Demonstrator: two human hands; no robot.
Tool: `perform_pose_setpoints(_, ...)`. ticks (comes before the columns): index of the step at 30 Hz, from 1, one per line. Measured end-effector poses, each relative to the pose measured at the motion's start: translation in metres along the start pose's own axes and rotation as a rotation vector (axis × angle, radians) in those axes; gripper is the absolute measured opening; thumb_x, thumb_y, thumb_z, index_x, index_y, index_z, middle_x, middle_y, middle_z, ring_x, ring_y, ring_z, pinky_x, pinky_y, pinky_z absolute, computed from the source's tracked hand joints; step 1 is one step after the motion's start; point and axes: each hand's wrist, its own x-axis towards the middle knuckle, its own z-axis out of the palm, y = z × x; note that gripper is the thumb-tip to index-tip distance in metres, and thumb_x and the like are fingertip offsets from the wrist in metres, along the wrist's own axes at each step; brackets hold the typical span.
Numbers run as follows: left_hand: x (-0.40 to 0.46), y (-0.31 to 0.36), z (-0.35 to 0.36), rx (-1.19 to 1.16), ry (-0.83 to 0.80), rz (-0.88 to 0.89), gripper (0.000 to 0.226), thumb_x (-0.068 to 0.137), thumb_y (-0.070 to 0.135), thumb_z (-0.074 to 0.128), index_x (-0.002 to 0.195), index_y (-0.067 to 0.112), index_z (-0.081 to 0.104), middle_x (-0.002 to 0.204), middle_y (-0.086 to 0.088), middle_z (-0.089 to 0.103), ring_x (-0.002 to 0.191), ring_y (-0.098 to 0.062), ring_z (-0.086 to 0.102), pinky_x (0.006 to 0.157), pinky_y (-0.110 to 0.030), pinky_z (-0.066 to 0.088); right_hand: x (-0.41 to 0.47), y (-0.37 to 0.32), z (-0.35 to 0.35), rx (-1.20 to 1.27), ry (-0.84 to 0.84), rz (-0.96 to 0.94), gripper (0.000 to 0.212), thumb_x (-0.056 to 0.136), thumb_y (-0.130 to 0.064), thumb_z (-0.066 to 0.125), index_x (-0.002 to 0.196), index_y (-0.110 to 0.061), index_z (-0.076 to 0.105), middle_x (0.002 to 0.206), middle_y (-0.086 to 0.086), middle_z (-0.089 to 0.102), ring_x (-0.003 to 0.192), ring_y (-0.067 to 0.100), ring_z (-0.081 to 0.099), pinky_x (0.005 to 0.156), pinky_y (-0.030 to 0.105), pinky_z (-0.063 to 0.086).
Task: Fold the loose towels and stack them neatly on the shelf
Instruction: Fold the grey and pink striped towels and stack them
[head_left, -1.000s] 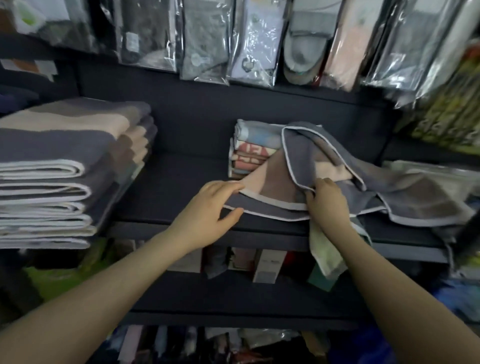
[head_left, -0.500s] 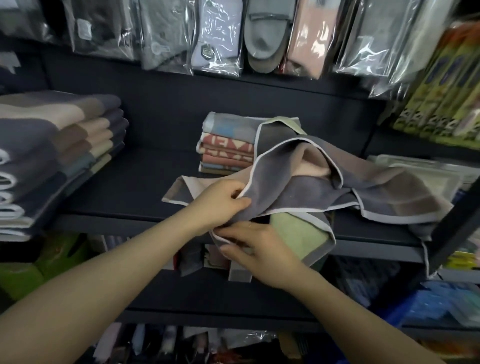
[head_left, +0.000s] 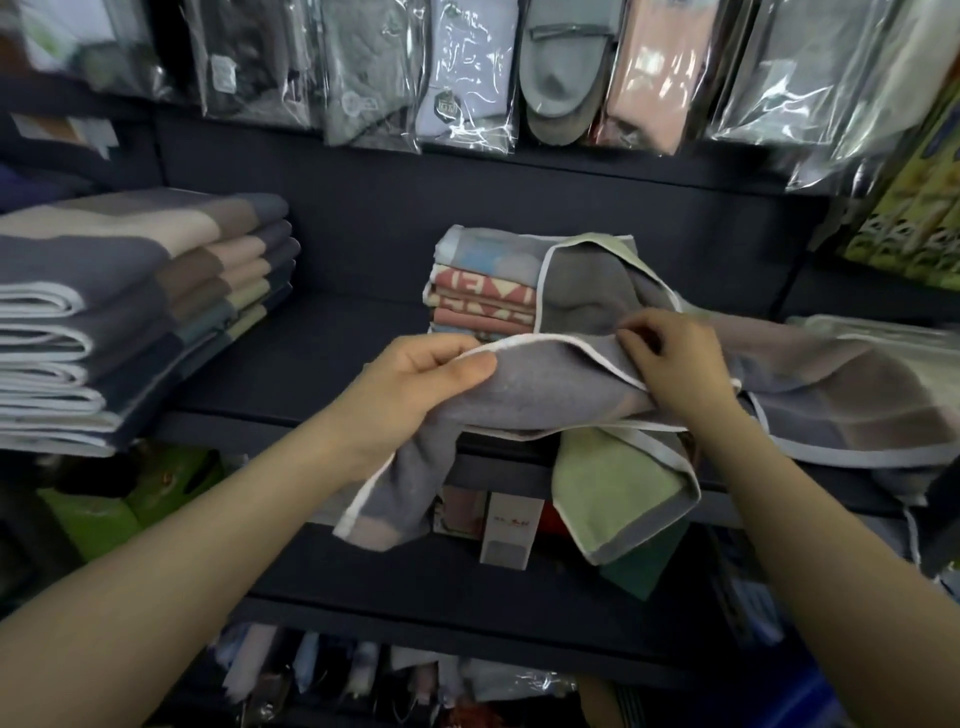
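A loose grey towel (head_left: 561, 387) with a white border and brown, pink and green blocks lies bunched over the front of the dark shelf (head_left: 322, 364). Its green end hangs below the shelf edge. My left hand (head_left: 415, 384) grips the towel's white-edged hem at the left, thumb on top. My right hand (head_left: 675, 364) pinches a fold of the same towel further right. Behind the towel stands a small stack of folded patterned towels (head_left: 483, 291), partly covered by it.
A tall pile of folded striped towels (head_left: 130, 312) fills the shelf's left end. Bagged socks and slippers (head_left: 556, 67) hang above. Plastic-wrapped goods (head_left: 883, 343) lie at the right. Boxes (head_left: 511, 530) stand on the lower shelf (head_left: 415, 582).
My right hand has risen from under the towel's front edge to its top fold at the right. My left hand has lifted the hem, and a corner now hangs below it.
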Motion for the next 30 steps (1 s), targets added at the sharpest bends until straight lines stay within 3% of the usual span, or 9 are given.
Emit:
perform_pose_setpoints(4, -0.010, 0.000, -0.018, -0.304, 0.184, -0.023, 0.028, 0.075, 0.025, 0.054, 0.050, 0.025, 0.067, 0.051, 0.012, 0.061, 0.051, 0.003, 0.057, 0.052, -0.010, 0.046, -0.022, -0.001, 0.002, 0.244, -0.178, -0.143, 0.038, 0.084, -0.040, 0.056, 0.099, -0.007, 0.067, 0.095, 0.000, 0.066, 0.092, 0.017, 0.060, 0.079, 0.022, 0.039)
perform_pose_setpoints(8, -0.010, -0.010, -0.034, -0.621, 0.365, -0.166, 0.028, 0.071, 0.041, 0.061, 0.072, 0.015, 0.071, 0.065, -0.001, 0.069, 0.064, -0.009, 0.066, 0.060, -0.017, 0.053, -0.038, -0.002, 0.003, -0.030, -0.131, -0.313, 0.039, 0.081, -0.033, 0.063, 0.104, -0.001, 0.065, 0.104, 0.010, 0.067, 0.096, 0.027, 0.062, 0.084, 0.037, 0.048)
perform_pose_setpoints(10, -0.007, -0.012, -0.033, -0.583, 0.377, -0.179, 0.030, 0.077, 0.044, 0.059, 0.077, 0.016, 0.071, 0.069, 0.000, 0.069, 0.068, -0.009, 0.067, 0.060, -0.017, 0.053, -0.043, -0.006, 0.004, -0.195, 0.048, -0.276, 0.025, 0.085, -0.018, 0.054, 0.088, 0.005, 0.062, 0.086, 0.021, 0.065, 0.076, 0.039, 0.062, 0.065, 0.041, 0.047)
perform_pose_setpoints(12, -0.003, -0.011, -0.027, -0.251, 0.396, -0.126, 0.029, 0.090, 0.038, 0.051, 0.072, 0.030, 0.072, 0.069, 0.008, 0.070, 0.068, -0.002, 0.066, 0.059, -0.014, 0.050, -0.046, -0.021, -0.002, -0.149, 0.132, -0.142, 0.018, 0.089, -0.011, 0.050, 0.084, 0.005, 0.056, 0.077, 0.024, 0.060, 0.067, 0.040, 0.058, 0.056, 0.034, 0.035)
perform_pose_setpoints(15, 0.004, -0.005, -0.013, 0.369, 0.294, -0.027, 0.021, 0.095, 0.041, 0.041, 0.097, 0.031, 0.060, 0.084, 0.009, 0.066, 0.080, -0.004, 0.062, 0.070, -0.023, 0.048, -0.050, -0.048, -0.013, -0.020, 0.138, -0.089, 0.032, 0.094, -0.028, 0.039, 0.094, 0.001, 0.054, 0.076, 0.020, 0.061, 0.066, 0.039, 0.057, 0.054, 0.032, 0.030)
perform_pose_setpoints(19, 0.005, 0.008, 0.007, 0.689, 0.141, 0.142, 0.063, 0.080, 0.069, 0.042, 0.131, 0.031, 0.036, 0.116, 0.003, 0.059, 0.100, -0.016, 0.058, 0.077, -0.036, 0.048, -0.066, -0.092, -0.029, 0.068, -0.003, -0.299, 0.037, 0.090, -0.035, 0.043, 0.094, -0.003, 0.061, 0.070, 0.016, 0.066, 0.063, 0.035, 0.062, 0.054, 0.044, 0.048)
perform_pose_setpoints(22, 0.002, 0.019, 0.013, 0.967, -0.061, 0.246, 0.080, 0.063, 0.080, 0.042, 0.128, 0.032, 0.043, 0.126, 0.012, 0.048, 0.108, -0.011, 0.051, 0.079, -0.036, 0.047, -0.077, -0.110, -0.036, 0.220, -0.075, -0.308, 0.031, 0.087, -0.032, 0.051, 0.089, -0.004, 0.065, 0.067, 0.000, 0.066, 0.059, 0.008, 0.060, 0.055, 0.022, 0.047)
perform_pose_setpoints(26, -0.004, 0.020, 0.004, 0.759, -0.325, 0.140, 0.056, 0.057, 0.081, 0.050, 0.073, 0.028, 0.062, 0.063, 0.012, 0.060, 0.060, 0.000, 0.055, 0.055, -0.024, 0.044, -0.083, -0.117, -0.038, 0.443, -0.144, -0.147, 0.010, 0.084, -0.018, 0.065, 0.084, -0.009, 0.069, 0.071, -0.014, 0.061, 0.070, -0.007, 0.058, 0.063, 0.006, 0.041)
perform_pose_setpoints(30, -0.022, 0.010, -0.031, 0.394, -0.621, -0.075, 0.030, 0.067, 0.057, 0.062, 0.057, 0.029, 0.063, 0.048, 0.013, 0.047, 0.048, 0.002, 0.042, 0.047, -0.015, 0.033, -0.090, -0.136, -0.032, 0.492, -0.390, -0.260, 0.010, 0.082, -0.021, 0.065, 0.086, -0.012, 0.067, 0.074, -0.009, 0.065, 0.073, 0.004, 0.060, 0.064, 0.014, 0.044)
